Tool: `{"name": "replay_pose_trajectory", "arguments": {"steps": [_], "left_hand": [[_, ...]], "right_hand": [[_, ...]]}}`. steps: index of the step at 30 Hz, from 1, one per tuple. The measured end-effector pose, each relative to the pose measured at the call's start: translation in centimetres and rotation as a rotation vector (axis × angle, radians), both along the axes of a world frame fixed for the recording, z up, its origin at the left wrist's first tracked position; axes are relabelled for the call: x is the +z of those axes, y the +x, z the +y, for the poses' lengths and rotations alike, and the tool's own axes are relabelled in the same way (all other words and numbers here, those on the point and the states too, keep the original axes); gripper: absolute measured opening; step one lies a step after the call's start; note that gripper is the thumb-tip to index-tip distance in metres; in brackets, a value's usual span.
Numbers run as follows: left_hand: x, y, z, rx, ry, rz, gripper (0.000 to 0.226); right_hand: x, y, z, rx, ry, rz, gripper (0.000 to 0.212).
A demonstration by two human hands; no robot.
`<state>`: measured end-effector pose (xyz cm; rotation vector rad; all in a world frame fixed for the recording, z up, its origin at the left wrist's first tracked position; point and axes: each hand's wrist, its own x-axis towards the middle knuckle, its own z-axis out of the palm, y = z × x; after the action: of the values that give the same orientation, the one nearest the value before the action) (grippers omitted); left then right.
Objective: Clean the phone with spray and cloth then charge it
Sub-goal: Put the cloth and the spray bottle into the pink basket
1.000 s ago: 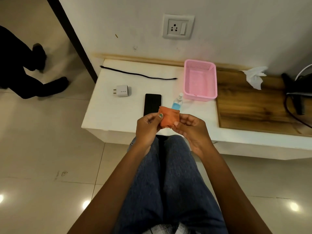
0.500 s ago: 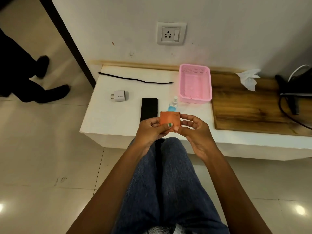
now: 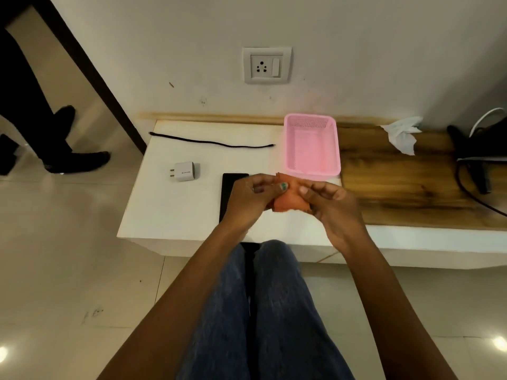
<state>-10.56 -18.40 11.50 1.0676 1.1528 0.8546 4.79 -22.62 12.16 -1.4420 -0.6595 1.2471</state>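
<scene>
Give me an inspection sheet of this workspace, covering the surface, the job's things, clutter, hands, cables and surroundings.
Surface: white table adjoining a wooden counter.
Job's things: orange cloth held above the table; black phone flat, partly hidden by the left hand; white charger plug left of the phone; spray bottle not visible.
Clutter: pink basket; crumpled tissue on the counter.
Hands: left hand and right hand both pinch the cloth.
Cables: black cable lying loose, unplugged; dark cords at far right.
Surroundings: wall socket, nothing plugged in; another person's legs at left.
</scene>
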Motion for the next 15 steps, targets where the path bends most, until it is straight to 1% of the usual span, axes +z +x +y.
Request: {"name": "replay_pose_trajectory", "arguments": {"steps": [2, 4, 6, 8, 10, 12, 15], "left_hand": [[0.9, 1.2, 2.3, -0.017, 0.042, 0.029, 0.023], [1.5, 2.6, 5.0, -0.040, 0.056, 0.027, 0.022], [1.6, 3.9, 7.8, -0.066, 0.054, 0.036, 0.015], [1.0, 5.3, 10.7, -0.102, 0.032, 0.087, 0.016], [-0.2, 6.4, 13.2, -0.159, -0.028, 0.137, 0.015], [-2.0, 7.3, 15.4, -0.229, -0.139, 0.149, 0.014], [-4.6, 8.2, 17.4, -0.295, -0.304, 0.162, 0.029]], "right_hand": [[0.7, 1.1, 1.9, -0.031, 0.063, -0.016, 0.015], [1.1, 2.4, 4.2, -0.065, 0.110, -0.054, 0.014], [0.7, 3.7, 6.8, -0.110, 0.114, -0.067, 0.012], [-0.3, 5.3, 9.6, -0.120, 0.071, -0.075, 0.015], [-1.7, 6.8, 12.1, -0.113, 0.017, -0.113, 0.022], [-3.6, 7.9, 14.1, -0.112, -0.033, -0.171, 0.023], [-6.8, 8.8, 16.2, -0.090, -0.106, -0.255, 0.019]]}}
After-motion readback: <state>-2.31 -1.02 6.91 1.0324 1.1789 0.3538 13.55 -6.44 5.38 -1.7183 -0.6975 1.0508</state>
